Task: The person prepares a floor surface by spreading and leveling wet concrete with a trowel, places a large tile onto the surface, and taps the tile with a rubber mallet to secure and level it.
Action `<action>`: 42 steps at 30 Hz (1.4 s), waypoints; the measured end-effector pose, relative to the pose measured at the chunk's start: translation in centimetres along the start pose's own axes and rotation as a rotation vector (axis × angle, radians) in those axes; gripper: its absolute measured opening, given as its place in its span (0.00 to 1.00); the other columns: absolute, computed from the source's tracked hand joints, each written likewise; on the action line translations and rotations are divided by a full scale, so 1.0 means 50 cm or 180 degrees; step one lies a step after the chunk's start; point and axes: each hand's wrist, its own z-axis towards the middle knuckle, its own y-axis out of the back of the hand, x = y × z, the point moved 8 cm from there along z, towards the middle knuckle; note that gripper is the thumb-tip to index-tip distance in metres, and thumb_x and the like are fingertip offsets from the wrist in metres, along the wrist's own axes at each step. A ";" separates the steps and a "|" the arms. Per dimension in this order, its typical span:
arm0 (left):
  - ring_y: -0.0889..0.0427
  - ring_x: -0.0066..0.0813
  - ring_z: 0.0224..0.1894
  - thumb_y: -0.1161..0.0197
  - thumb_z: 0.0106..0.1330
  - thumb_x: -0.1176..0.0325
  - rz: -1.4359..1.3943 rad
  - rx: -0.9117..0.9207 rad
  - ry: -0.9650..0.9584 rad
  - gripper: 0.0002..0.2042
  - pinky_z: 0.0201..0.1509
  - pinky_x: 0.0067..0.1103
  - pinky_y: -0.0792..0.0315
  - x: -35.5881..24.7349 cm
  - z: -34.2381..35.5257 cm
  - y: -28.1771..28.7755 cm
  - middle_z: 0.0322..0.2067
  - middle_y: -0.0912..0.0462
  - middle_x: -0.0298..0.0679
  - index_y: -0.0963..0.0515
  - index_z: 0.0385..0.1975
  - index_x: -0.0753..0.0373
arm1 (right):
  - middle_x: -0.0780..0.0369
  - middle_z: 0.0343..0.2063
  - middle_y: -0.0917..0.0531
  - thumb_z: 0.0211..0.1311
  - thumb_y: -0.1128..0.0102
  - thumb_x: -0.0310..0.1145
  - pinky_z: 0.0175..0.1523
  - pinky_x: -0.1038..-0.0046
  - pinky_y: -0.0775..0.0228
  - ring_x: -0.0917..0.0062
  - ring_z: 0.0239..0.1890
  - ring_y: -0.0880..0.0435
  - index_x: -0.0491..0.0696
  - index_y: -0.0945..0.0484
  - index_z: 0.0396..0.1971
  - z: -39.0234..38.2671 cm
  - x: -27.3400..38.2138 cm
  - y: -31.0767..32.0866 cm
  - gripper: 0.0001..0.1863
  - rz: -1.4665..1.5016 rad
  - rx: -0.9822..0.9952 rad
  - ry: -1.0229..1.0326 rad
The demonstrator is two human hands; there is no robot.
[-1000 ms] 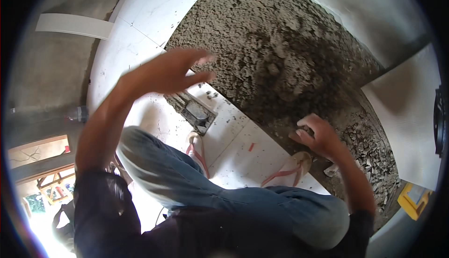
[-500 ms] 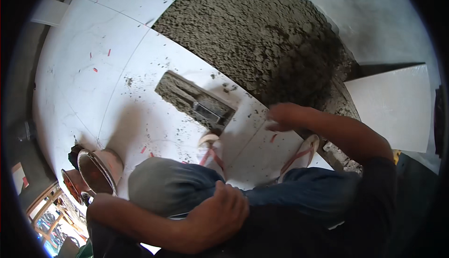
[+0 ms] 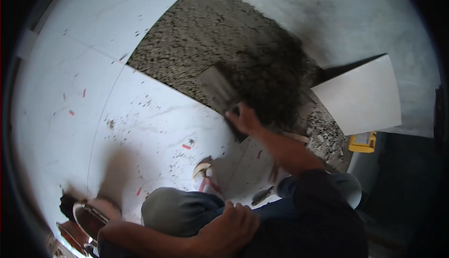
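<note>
White tiles (image 3: 145, 157), rough mortar (image 3: 210, 29), grey wall (image 3: 369, 24), right fingers (image 3: 244, 111) gripping trowel (image 3: 213, 82), left fingers (image 3: 245, 211) unclear

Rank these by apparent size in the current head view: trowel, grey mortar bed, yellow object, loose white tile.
Largest to smallest:
1. grey mortar bed
2. loose white tile
3. trowel, blurred
4. yellow object
</note>
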 end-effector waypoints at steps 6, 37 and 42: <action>0.29 0.43 0.53 0.50 0.63 0.63 -0.0390 -0.0027 -0.0017 0.23 0.58 0.38 0.37 0.023 0.022 0.028 0.52 0.28 0.51 0.33 0.57 0.66 | 0.39 0.35 0.21 0.62 0.47 0.53 0.47 0.54 0.29 0.43 0.43 0.23 0.39 0.32 0.45 0.064 -0.140 0.357 0.29 -0.1021 0.0069 0.0118; 0.22 0.51 0.45 0.46 0.64 0.58 -0.1405 0.1038 0.2718 0.26 0.54 0.39 0.31 0.310 0.250 -0.067 0.44 0.22 0.52 0.37 0.60 0.59 | 0.46 0.30 0.19 0.65 0.52 0.50 0.44 0.54 0.26 0.50 0.37 0.19 0.41 0.28 0.43 0.386 -0.541 0.495 0.25 -0.0476 -0.0333 -0.0178; 0.24 0.50 0.51 0.44 0.64 0.58 -0.1662 0.1091 0.2923 0.24 0.56 0.37 0.32 0.291 0.241 -0.065 0.49 0.23 0.49 0.34 0.59 0.57 | 0.46 0.29 0.19 0.66 0.53 0.50 0.42 0.54 0.25 0.52 0.36 0.19 0.41 0.27 0.44 0.360 -0.561 0.553 0.25 -0.0177 -0.0422 -0.0487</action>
